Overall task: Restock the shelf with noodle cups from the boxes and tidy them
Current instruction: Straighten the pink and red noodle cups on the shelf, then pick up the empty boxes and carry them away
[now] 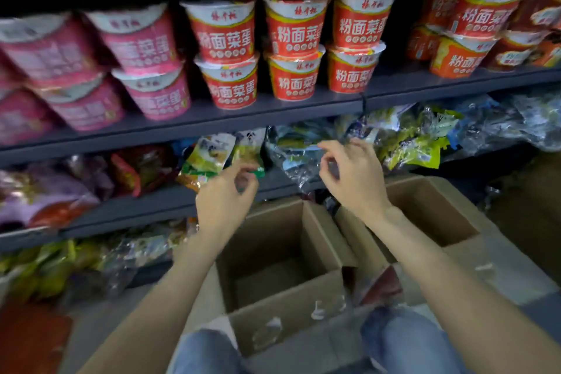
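Red noodle cups (pixel 294 45) stand stacked two high in the middle of the dark shelf (pixel 273 112). Pink noodle cups (pixel 145 64) fill its left part and more red and orange cups (pixel 473 36) its right. Two open cardboard boxes sit below: the near box (pixel 303 300) shows only a bare bottom, and the right box (pixel 425 206) shows no cups inside. My left hand (pixel 224 200) and my right hand (pixel 352 173) hover above the boxes, fingers loosely curled, holding nothing.
The shelf below holds snack packets (pixel 212 158) and clear plastic bags (pixel 409 136). A lower shelf at left carries more packets (pixel 45 270). My knees in blue jeans (pixel 403 340) are at the bottom edge, beside the near box.
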`<move>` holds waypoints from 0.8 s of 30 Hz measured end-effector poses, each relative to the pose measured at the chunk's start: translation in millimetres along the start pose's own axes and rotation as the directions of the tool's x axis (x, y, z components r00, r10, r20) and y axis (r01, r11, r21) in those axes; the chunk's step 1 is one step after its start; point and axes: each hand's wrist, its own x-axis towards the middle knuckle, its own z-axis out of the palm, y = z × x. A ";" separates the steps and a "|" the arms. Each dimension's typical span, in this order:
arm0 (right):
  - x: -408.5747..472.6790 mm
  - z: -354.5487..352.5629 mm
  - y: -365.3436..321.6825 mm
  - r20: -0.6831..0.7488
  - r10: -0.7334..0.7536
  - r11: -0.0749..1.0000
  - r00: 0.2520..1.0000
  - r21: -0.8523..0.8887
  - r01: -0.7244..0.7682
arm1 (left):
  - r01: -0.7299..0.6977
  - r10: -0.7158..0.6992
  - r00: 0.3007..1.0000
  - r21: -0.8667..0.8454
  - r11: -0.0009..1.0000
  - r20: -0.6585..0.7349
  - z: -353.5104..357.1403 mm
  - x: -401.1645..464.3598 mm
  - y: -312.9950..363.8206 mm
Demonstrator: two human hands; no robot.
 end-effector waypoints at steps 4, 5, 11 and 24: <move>-74.2 22.7 -54.9 0.344 0.051 0.998 0.938 0.018 -0.060 | 0.307 -0.294 0.933 -0.035 0.951 0.207 -5.1 -76.0 -65.5; -91.1 30.2 -66.4 0.440 0.073 0.995 0.895 0.022 -0.092 | 0.367 -0.348 0.904 -0.034 0.929 0.250 -1.9 -91.0 -83.6; -145.6 86.3 -103.7 0.685 0.176 0.954 0.706 0.059 -0.295 | 0.665 -0.625 0.663 0.059 0.744 0.412 36.3 -130.7 -160.8; -122.9 267.9 -124.3 0.957 0.102 0.774 0.273 0.096 -0.626 | 0.798 -0.750 0.396 0.205 0.566 0.530 123.7 -118.9 -233.6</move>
